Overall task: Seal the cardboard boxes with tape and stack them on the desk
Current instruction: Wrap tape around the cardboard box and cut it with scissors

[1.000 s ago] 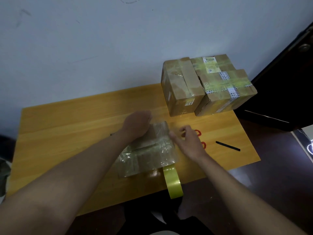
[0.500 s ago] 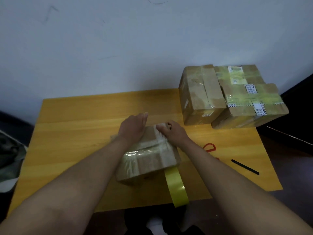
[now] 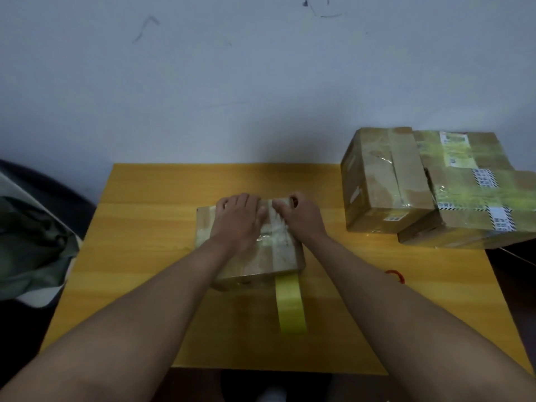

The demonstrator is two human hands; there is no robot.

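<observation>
On the desk [image 3: 145, 256], taped box [image 3: 278, 256] (contents hidden), left hand [image 3: 237, 221] pressing flat, right hand [image 3: 301, 219] curled over its far edge.

Plain room used as a makeshift packing station: small yellow wooden desk [image 3: 150, 227] against a scuffed white wall [image 3: 232, 82], taped cardboard parcels [image 3: 435, 187] piled at right

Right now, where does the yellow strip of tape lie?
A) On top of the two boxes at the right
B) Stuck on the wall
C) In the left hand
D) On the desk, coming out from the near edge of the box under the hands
D: the yellow strip of tape runs from the near edge of the box under both hands toward the front of the desk.
</observation>
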